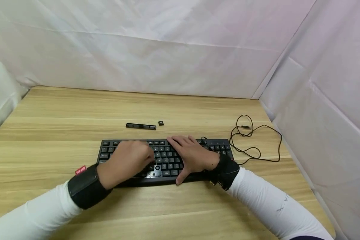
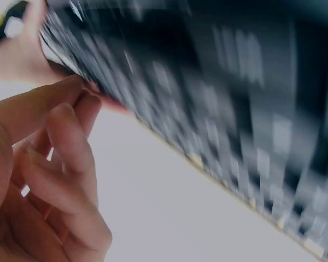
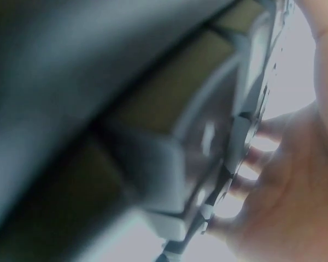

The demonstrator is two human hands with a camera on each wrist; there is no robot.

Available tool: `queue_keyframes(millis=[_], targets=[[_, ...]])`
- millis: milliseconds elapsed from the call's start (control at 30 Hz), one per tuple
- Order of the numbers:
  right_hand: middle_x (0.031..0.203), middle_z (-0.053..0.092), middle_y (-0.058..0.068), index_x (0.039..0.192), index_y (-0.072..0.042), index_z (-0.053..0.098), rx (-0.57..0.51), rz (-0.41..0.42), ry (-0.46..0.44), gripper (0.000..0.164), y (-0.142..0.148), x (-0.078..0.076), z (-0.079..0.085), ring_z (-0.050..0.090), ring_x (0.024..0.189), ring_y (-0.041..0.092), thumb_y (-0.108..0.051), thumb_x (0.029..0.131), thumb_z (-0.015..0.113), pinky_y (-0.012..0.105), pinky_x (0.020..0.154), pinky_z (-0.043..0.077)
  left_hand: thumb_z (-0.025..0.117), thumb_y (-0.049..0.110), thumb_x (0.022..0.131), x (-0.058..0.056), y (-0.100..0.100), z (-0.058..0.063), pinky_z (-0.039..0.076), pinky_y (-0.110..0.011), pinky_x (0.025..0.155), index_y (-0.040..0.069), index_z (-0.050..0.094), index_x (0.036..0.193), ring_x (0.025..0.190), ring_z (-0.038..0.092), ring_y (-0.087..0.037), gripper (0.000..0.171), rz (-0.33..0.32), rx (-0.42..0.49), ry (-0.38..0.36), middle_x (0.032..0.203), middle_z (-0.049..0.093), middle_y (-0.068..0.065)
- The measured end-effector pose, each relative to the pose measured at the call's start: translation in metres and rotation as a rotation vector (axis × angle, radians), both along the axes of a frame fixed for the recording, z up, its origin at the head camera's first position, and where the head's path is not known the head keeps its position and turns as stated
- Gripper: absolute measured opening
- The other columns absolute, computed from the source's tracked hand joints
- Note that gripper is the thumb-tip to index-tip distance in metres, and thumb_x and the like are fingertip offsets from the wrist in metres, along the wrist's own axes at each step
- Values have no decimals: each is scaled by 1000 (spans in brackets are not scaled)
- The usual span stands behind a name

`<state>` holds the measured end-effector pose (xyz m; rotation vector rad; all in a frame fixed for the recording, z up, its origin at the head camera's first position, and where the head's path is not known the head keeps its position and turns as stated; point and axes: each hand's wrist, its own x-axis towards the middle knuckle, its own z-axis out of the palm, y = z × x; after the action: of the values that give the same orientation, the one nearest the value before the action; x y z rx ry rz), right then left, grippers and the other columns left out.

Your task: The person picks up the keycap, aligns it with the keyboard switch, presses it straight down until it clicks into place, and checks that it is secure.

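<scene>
A black keyboard [image 1: 167, 163] lies on the table with both hands at it. Above its left half, my left hand [image 1: 130, 160] has its fingers curled. In the left wrist view the thumb and forefinger tips of the left hand [image 2: 60, 147] meet right at the keys; I cannot tell whether a keycap is between them. Flat and spread, my right hand [image 1: 195, 158] rests across the right half, thumb at the front edge. Near the front edge, the space bar's place is bare. Behind the keyboard lie a loose space bar [image 1: 141, 126] and a small square keycap [image 1: 160, 123].
The keyboard's black cable [image 1: 265, 160] lies in loops on the wooden table [image 1: 78, 110] to the right. White cloth [image 1: 138, 60] hangs behind the table and along its sides.
</scene>
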<state>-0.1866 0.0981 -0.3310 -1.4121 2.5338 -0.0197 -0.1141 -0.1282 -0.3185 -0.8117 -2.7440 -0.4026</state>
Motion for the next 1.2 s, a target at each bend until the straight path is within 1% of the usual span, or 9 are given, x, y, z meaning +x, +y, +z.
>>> queue_keyframes(millis=[167, 300, 400, 500, 600, 767, 833, 1000, 1200], targets=[[153, 19, 13, 151, -5, 7, 14, -5, 5, 141, 0, 1, 1, 16, 136, 26, -79, 47, 69, 55, 108, 21, 67, 7, 79, -39, -5, 13, 40, -25, 39, 17, 63, 54, 45, 43, -7, 27, 62, 15, -9, 53, 55, 6], [153, 19, 13, 151, -5, 7, 15, -9, 5, 141, -2, 1, 1, 15, 136, 26, -79, 47, 69, 56, 109, 20, 62, 4, 79, -75, -6, 14, 29, -26, 38, 17, 49, 46, 43, 36, -11, 37, 106, -57, -15, 47, 43, 5], [153, 19, 13, 151, -5, 7, 17, -10, 4, 141, -3, 1, 0, 15, 136, 26, -78, 47, 69, 56, 109, 20, 67, 8, 78, -97, -3, 10, 37, -29, 38, 16, 60, 53, 45, 43, -12, 28, 127, -121, -16, 52, 54, 3], [153, 19, 12, 151, -5, 8, 11, -4, 1, 141, -5, 2, 0, 15, 136, 26, -78, 48, 70, 56, 109, 20, 76, 17, 76, -112, -3, 4, 52, -37, 47, 14, 74, 73, 53, 56, -16, 4, 143, -162, -26, 69, 70, -3], [153, 19, 12, 151, -5, 8, 3, -1, 0, 140, -8, 2, -1, 15, 136, 26, -79, 48, 69, 55, 109, 20, 79, 19, 73, -121, -4, 0, 55, -43, 54, 12, 76, 85, 59, 61, -20, 14, 152, -177, -26, 78, 73, -6], [153, 19, 13, 151, -6, 8, 9, -11, -2, 141, -11, 3, 0, 14, 137, 25, -80, 47, 68, 56, 109, 20, 79, 20, 73, -130, -3, -5, 52, -39, 52, 14, 73, 78, 56, 56, -18, 10, 151, -172, -15, 71, 70, -4], [153, 19, 12, 151, -6, 7, 15, -14, -3, 141, -11, 4, 0, 14, 137, 25, -80, 47, 68, 56, 109, 19, 78, 18, 74, -131, -2, -6, 45, -34, 47, 15, 69, 71, 52, 50, -15, 11, 155, -173, -22, 64, 63, -1], [154, 18, 12, 151, -7, 7, 20, -18, -11, 141, -13, 4, 1, 14, 137, 25, -80, 47, 68, 57, 109, 19, 73, 12, 78, -131, 0, -4, 22, -29, 46, 18, 48, 58, 49, 30, -13, 32, 162, -186, -34, 54, 38, 3], [154, 18, 12, 151, -7, 7, 28, -24, -11, 141, -13, 5, 4, 14, 137, 25, -79, 47, 69, 56, 109, 19, 68, 6, 79, -130, 3, -1, 24, -30, 44, 16, 55, 58, 49, 36, -15, 27, 158, -179, -43, 53, 46, 2]])
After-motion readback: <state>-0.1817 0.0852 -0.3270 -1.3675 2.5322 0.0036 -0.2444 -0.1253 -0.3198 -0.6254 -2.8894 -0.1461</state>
